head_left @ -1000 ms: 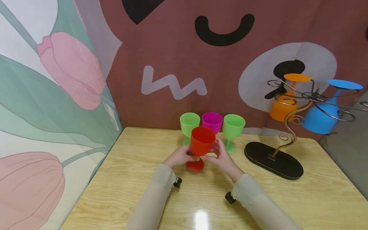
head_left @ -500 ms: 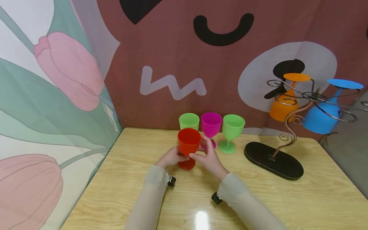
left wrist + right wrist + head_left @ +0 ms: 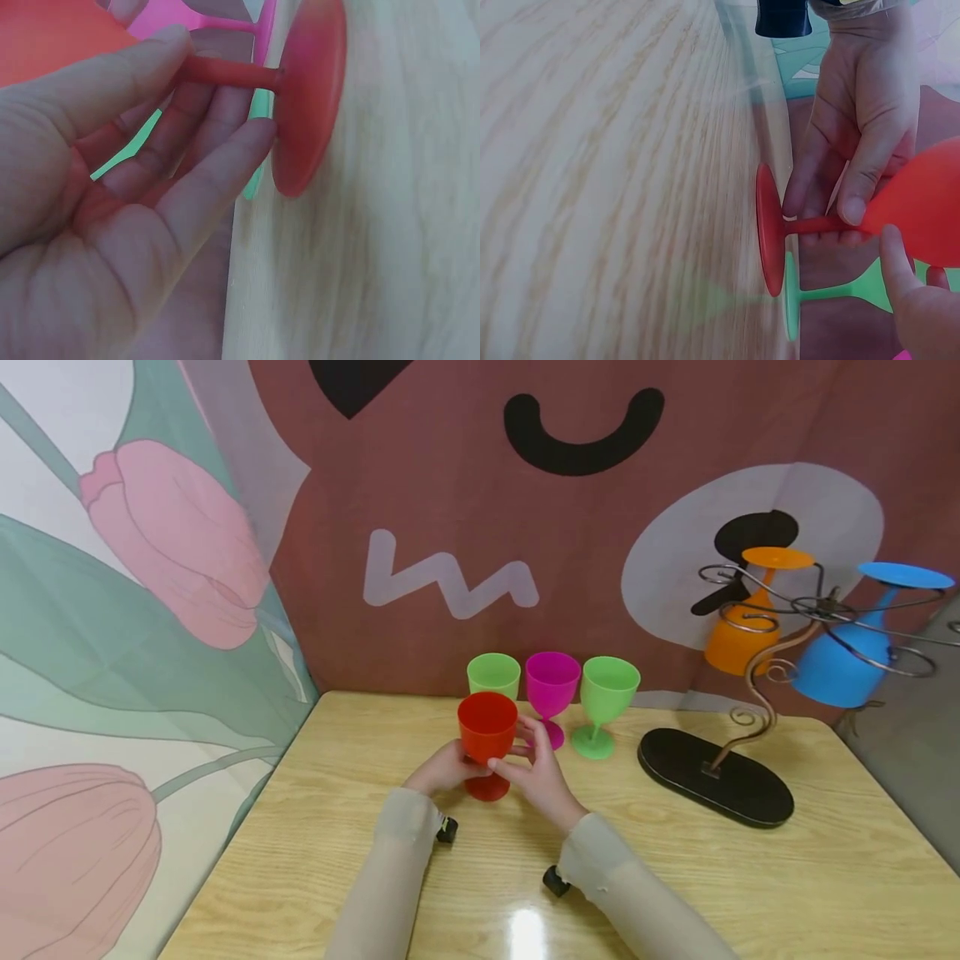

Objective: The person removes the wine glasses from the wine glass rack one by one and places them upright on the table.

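Observation:
A red plastic goblet [image 3: 487, 727] is held upright at the middle of the wooden table. My left hand [image 3: 441, 768] pinches its stem [image 3: 229, 73] between thumb and fingers. On the other side, my right hand [image 3: 544, 778] holds the lower part of the bowl with thumb and fingers. The red foot [image 3: 771, 229] is at the tabletop; whether it touches the wood I cannot tell. Directly behind stands a light green goblet [image 3: 493, 672], partly hidden by the red one. A magenta goblet [image 3: 552, 687] and another green goblet [image 3: 610, 690] stand to its right in a row.
On the right, a curled metal glass rack [image 3: 759, 693] rises from a black oval base [image 3: 716, 777]. An orange goblet [image 3: 738, 643] and a blue goblet [image 3: 840, 665] hang upside down in it. A printed cloth [image 3: 420, 468] hangs behind the table [image 3: 330, 852].
Both hands have brought the red goblet left and slightly down, from before the magenta goblet to before the left green one. Over the last half second it has barely moved.

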`<state>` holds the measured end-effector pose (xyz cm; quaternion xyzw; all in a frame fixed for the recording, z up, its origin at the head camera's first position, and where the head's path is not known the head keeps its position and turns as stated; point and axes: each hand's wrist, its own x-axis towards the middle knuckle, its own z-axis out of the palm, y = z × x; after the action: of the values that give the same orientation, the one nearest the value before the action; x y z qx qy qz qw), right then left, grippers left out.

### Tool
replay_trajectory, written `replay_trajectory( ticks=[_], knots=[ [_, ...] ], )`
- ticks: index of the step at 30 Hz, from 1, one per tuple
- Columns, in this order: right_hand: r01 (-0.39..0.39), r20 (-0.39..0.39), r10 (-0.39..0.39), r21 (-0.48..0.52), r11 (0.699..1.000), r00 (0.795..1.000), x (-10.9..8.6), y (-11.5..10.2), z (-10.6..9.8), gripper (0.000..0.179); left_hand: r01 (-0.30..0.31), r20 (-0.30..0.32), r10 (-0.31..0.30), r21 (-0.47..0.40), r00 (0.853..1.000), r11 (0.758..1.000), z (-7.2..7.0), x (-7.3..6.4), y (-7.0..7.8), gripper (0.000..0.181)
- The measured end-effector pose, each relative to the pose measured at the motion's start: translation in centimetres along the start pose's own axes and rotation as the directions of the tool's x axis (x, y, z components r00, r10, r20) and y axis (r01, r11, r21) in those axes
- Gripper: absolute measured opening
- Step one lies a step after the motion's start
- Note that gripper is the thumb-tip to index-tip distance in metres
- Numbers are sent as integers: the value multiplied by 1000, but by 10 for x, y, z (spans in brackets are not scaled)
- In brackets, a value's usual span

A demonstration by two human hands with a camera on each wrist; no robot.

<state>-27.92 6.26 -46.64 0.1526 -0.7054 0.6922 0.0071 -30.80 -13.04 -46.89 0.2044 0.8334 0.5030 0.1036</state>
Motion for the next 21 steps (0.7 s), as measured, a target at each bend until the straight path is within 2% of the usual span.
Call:
replay_trajectory(
  ticks=[11,18,21],
  knots=[
    [0,-36,0,16,1000,999,-2,0,5,74,16,11,-16,17,1000,1000,-1,3,-1,29],
    [-5,-35,8,79,997,999,-2,-3,11,76,32,-11,-32,4,999,999,-2,3,-3,29],
    [-6,-42,10,95,995,999,-2,-4,13,76,19,-8,-19,6,1000,1000,-2,3,-4,28]
  ],
)
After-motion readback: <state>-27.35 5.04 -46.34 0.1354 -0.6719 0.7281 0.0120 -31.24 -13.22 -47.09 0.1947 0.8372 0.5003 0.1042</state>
